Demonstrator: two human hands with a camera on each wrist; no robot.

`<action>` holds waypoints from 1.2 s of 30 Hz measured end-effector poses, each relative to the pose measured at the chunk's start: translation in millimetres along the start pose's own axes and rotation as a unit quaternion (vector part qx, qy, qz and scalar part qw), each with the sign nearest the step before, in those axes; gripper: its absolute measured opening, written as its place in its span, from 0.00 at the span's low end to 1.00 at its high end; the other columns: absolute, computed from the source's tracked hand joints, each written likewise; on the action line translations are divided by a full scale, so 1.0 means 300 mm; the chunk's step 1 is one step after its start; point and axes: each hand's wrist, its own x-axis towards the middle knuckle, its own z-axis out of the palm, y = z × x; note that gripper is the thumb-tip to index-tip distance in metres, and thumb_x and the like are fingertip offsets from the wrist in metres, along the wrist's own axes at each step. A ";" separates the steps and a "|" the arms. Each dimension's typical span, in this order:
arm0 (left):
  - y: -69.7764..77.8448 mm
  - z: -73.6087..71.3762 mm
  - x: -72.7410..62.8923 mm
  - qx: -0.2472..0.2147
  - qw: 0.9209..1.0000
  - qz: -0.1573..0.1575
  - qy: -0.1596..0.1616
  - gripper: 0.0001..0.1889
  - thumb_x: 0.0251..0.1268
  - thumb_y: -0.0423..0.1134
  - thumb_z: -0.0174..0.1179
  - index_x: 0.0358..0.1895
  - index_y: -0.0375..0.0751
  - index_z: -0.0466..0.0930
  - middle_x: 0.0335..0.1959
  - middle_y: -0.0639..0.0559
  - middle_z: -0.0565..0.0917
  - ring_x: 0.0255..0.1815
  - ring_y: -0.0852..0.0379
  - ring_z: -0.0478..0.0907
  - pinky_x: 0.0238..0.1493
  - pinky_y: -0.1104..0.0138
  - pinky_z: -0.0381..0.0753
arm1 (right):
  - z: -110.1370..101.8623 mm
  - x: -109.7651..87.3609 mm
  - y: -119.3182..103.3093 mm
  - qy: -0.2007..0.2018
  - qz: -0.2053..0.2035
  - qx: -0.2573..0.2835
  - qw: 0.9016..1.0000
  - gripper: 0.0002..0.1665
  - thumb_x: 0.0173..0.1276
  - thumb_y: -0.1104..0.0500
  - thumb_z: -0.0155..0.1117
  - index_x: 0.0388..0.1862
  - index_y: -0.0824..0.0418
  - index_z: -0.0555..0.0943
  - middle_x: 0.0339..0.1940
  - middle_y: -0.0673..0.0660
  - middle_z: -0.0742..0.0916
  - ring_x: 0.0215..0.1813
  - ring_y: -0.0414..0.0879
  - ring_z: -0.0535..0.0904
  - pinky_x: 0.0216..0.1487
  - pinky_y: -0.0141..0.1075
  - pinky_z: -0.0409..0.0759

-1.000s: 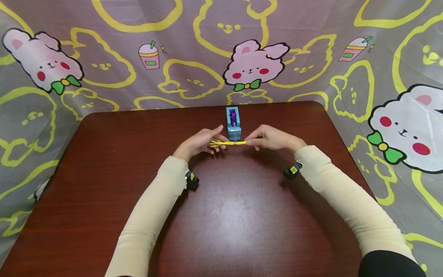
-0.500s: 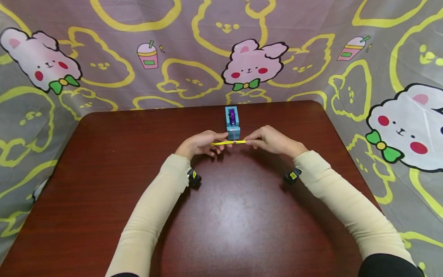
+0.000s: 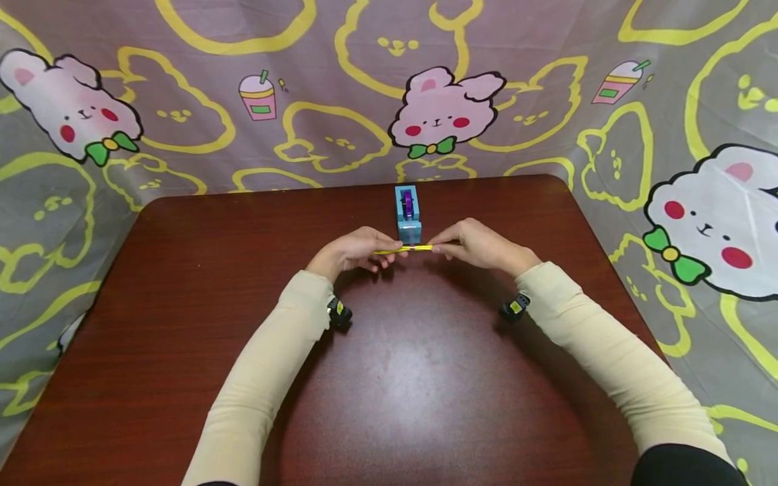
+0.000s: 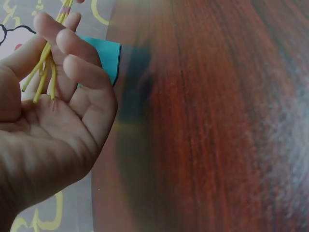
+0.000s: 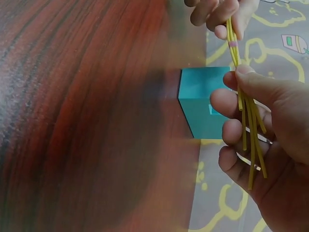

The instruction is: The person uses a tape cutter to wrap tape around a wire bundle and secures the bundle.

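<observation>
A bundle of thin yellow wires [image 3: 421, 248] is held level between both hands, just in front of a blue tape dispenser [image 3: 410, 233] with a purple roll [image 3: 407, 202]. My left hand [image 3: 355, 250] pinches one side between thumb and fingers; loose wire ends fan over its palm in the left wrist view. On the other side, my right hand [image 3: 483, 244] pinches the bundle, and several wire ends [image 5: 252, 140] splay below its thumb. Between the hands, a narrow purple band [image 5: 233, 44] lies around the wires. Whether tape still links it to the dispenser cannot be made out.
The dark wooden table [image 3: 419, 378] spreads out toward the person. Behind it and along the sides hangs a grey patterned cloth [image 3: 340, 81]. The dispenser stands near the table's back edge.
My left thumb has come down from a raised position onto the wires, and that hand has shifted slightly right. The right hand keeps its hold nearly in place.
</observation>
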 end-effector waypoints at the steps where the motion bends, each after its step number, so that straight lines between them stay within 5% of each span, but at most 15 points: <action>1: 0.001 0.001 -0.002 0.005 1.000 0.003 0.004 0.17 0.76 0.42 0.58 0.53 0.31 0.85 0.24 0.53 0.80 0.25 0.60 0.75 0.26 0.67 0.75 | -0.002 0.002 0.000 -0.003 0.002 -0.001 1.000 0.11 0.72 0.61 0.66 0.50 0.62 0.88 0.31 0.56 0.88 0.30 0.48 0.80 0.33 0.37 0.77; 11: 0.002 0.010 -0.018 0.049 0.995 0.056 0.060 0.16 0.72 0.41 0.64 0.51 0.30 0.86 0.23 0.52 0.83 0.25 0.60 0.76 0.25 0.68 0.75 | -0.026 0.038 0.007 -0.038 0.023 0.031 0.999 0.12 0.75 0.56 0.64 0.45 0.62 0.88 0.28 0.59 0.87 0.28 0.47 0.76 0.30 0.38 0.74; 17: 0.003 0.027 -0.028 0.092 0.986 0.098 0.101 0.15 0.69 0.39 0.66 0.49 0.30 0.87 0.24 0.48 0.86 0.25 0.56 0.78 0.27 0.63 0.77 | -0.036 0.069 0.059 -0.069 0.091 0.114 0.987 0.19 0.78 0.50 0.59 0.42 0.65 0.87 0.28 0.62 0.88 0.29 0.57 0.80 0.31 0.44 0.80; 25: -0.001 0.041 -0.028 0.100 0.979 0.123 0.130 0.11 0.66 0.36 0.68 0.47 0.33 0.89 0.28 0.42 0.88 0.28 0.46 0.79 0.26 0.61 0.78 | -0.040 0.103 0.154 -0.093 0.215 0.286 0.929 0.38 0.80 0.35 0.44 0.58 0.65 0.83 0.40 0.66 0.88 0.41 0.60 0.84 0.46 0.47 0.82; 32: -0.010 0.046 -0.019 0.098 0.973 0.145 0.149 0.10 0.64 0.34 0.70 0.46 0.34 0.90 0.30 0.42 0.89 0.27 0.45 0.77 0.25 0.62 0.75 | -0.022 0.115 0.210 -0.131 0.259 0.378 0.879 0.50 0.75 0.26 0.37 0.58 0.69 0.81 0.39 0.64 0.88 0.34 0.52 0.83 0.38 0.41 0.83; 36: -0.010 0.047 -0.015 0.104 0.969 0.158 0.157 0.09 0.64 0.34 0.70 0.45 0.35 0.90 0.29 0.44 0.89 0.28 0.43 0.77 0.25 0.61 0.74 | -0.008 0.115 0.228 -0.158 0.271 0.415 0.854 0.48 0.77 0.28 0.40 0.56 0.72 0.80 0.31 0.60 0.87 0.28 0.46 0.80 0.30 0.36 0.80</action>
